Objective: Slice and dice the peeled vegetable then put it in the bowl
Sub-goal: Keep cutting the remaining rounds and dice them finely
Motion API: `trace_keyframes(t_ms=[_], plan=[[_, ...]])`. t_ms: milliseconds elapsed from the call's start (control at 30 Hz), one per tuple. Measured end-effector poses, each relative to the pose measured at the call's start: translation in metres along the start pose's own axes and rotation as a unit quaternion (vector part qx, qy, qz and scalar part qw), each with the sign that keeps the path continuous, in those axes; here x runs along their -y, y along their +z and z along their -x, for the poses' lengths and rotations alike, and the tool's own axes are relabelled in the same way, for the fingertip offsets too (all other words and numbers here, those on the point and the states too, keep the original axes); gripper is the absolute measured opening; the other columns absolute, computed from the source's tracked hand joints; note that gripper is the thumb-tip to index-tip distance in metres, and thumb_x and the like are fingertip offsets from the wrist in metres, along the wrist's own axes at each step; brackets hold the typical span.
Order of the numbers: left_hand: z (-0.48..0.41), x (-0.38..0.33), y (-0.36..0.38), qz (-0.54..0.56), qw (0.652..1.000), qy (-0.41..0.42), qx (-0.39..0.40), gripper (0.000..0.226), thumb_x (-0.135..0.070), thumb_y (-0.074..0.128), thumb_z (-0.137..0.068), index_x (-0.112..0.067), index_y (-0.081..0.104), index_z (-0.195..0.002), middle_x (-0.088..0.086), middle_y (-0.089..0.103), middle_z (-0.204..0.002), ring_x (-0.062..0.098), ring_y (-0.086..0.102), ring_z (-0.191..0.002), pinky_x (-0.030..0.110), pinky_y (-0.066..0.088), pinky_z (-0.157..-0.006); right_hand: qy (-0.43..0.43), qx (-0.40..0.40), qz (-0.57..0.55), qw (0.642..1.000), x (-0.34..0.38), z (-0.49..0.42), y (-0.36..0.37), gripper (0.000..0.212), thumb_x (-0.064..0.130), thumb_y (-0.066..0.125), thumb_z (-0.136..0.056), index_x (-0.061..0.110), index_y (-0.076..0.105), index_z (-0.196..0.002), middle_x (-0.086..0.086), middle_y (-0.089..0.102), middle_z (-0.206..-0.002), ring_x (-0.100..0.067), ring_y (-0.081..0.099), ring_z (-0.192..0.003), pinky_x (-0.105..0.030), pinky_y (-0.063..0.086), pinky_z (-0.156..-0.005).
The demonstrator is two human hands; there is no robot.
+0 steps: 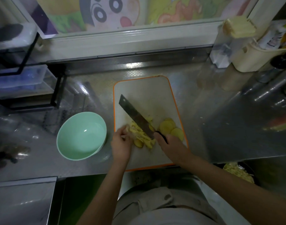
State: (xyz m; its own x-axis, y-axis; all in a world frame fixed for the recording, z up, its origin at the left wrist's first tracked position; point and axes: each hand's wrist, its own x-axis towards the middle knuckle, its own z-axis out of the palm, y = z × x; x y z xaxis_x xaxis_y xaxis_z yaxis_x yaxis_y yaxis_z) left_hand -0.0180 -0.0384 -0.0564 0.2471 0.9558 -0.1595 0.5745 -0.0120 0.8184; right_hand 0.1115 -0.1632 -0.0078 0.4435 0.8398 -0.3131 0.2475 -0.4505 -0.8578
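Observation:
A white cutting board with an orange rim point(145, 88) lies on the steel counter. On its near part is a pile of yellow potato strips point(143, 137), and round potato slices point(171, 129) lie to the right. My right hand point(169, 145) grips the black handle of a cleaver point(135, 116), whose blade slants over the pile toward the far left. My left hand point(121, 143) has its curled fingers on the left side of the pile. A light green bowl point(81, 135) stands left of the board with nothing in it.
A black wire rack with clear boxes point(25, 82) stands at the left. Pale containers point(246, 51) crowd the back right corner. A dark pan with yellow peelings point(239, 172) sits at the lower right. The counter's front edge runs just below the board.

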Motion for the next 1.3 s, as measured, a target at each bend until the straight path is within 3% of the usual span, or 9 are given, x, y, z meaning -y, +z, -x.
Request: trace_keyframes(t_ms=[100,233,367,467,533,633,900,1133,1300], plan=[[-0.002,-0.019,-0.016,0.019,0.994,0.051,-0.099,0.028,-0.003,0.045,-0.090,-0.007,0.061,-0.113,0.015,0.061,-0.105,0.029,0.056,-0.093,0.026,0.040,-0.081,-0.056,0.002,0.149,0.987,-0.007,-0.004,-0.008,0.039,0.047,0.039,-0.095,0.015,0.063,-0.096,0.003,0.050,-0.058,-0.008,0.044,-0.048,-0.022,0.028,-0.043],[-0.002,-0.052,-0.040,0.074,0.962,0.179,-0.191,0.015,-0.011,0.045,-0.089,-0.013,0.057,-0.098,0.008,0.055,-0.091,0.011,0.048,-0.072,0.011,0.035,-0.067,-0.146,-0.037,0.289,0.945,-0.019,-0.008,-0.019,0.049,0.059,0.040,-0.091,0.019,0.065,-0.105,-0.003,0.061,-0.070,-0.019,0.054,-0.059,-0.025,0.030,-0.047],[-0.009,-0.064,-0.046,0.009,0.962,0.272,-0.014,0.015,-0.020,0.060,-0.083,-0.021,0.061,-0.098,-0.001,0.052,-0.095,0.003,0.049,-0.077,0.008,0.037,-0.070,-0.234,-0.050,0.334,0.912,-0.019,-0.006,-0.023,0.056,0.064,0.035,-0.083,0.021,0.069,-0.094,-0.005,0.066,-0.068,-0.023,0.060,-0.057,-0.025,0.030,-0.043],[-0.013,-0.056,-0.033,-0.124,0.927,0.308,0.175,0.058,-0.054,0.052,-0.073,-0.019,0.061,-0.118,0.002,0.054,-0.117,0.014,0.048,-0.110,0.023,0.037,-0.097,-0.286,-0.088,0.366,0.881,-0.014,-0.002,-0.024,0.034,0.056,0.045,-0.081,0.028,0.064,-0.080,0.000,0.057,-0.052,-0.018,0.052,-0.041,-0.016,0.013,-0.038],[-0.011,-0.051,-0.025,-0.190,0.897,0.306,0.256,0.077,-0.066,0.044,-0.067,-0.023,0.052,-0.130,0.001,0.047,-0.135,0.017,0.039,-0.127,0.030,0.029,-0.106,-0.301,-0.102,0.392,0.863,-0.014,0.000,-0.024,0.034,0.057,0.047,-0.079,0.028,0.065,-0.082,-0.001,0.060,-0.059,-0.020,0.055,-0.046,-0.019,0.026,-0.040],[-0.008,-0.045,-0.019,-0.215,0.864,0.311,0.332,0.074,-0.057,0.058,-0.073,-0.024,0.042,-0.138,0.000,0.041,-0.142,0.017,0.032,-0.135,0.035,0.026,-0.111,-0.308,-0.127,0.454,0.827,-0.017,0.003,-0.022,0.048,0.060,0.044,-0.077,0.021,0.071,-0.082,-0.003,0.065,-0.067,-0.022,0.060,-0.054,-0.020,0.036,-0.043],[-0.015,-0.029,-0.008,-0.207,0.844,0.324,0.374,0.059,-0.059,0.039,-0.082,-0.027,0.052,-0.130,0.000,0.057,-0.123,0.021,0.052,-0.114,0.046,0.041,-0.096,-0.335,-0.125,0.454,0.816,-0.015,0.010,-0.025,0.037,0.050,0.082,-0.061,0.018,0.069,-0.076,0.003,0.063,-0.057,-0.018,0.056,-0.044,-0.015,0.027,-0.042],[-0.008,-0.038,-0.007,-0.196,0.847,0.297,0.396,0.050,-0.042,0.054,-0.089,-0.026,0.046,-0.135,0.001,0.049,-0.134,0.017,0.043,-0.123,0.034,0.034,-0.104,-0.319,-0.116,0.449,0.826,-0.023,0.005,-0.024,0.039,0.058,0.048,-0.077,0.024,0.066,-0.068,0.007,0.060,-0.052,-0.013,0.052,-0.041,-0.017,0.019,-0.044],[-0.013,-0.032,-0.004,-0.193,0.847,0.297,0.396,0.048,-0.039,0.048,-0.087,-0.023,0.050,-0.132,0.005,0.055,-0.125,0.020,0.050,-0.115,0.034,0.039,-0.098,-0.329,-0.106,0.465,0.815,-0.021,0.006,-0.027,0.036,0.057,0.058,-0.072,0.022,0.066,-0.069,0.005,0.058,-0.050,-0.014,0.050,-0.037,-0.016,0.019,-0.044]])
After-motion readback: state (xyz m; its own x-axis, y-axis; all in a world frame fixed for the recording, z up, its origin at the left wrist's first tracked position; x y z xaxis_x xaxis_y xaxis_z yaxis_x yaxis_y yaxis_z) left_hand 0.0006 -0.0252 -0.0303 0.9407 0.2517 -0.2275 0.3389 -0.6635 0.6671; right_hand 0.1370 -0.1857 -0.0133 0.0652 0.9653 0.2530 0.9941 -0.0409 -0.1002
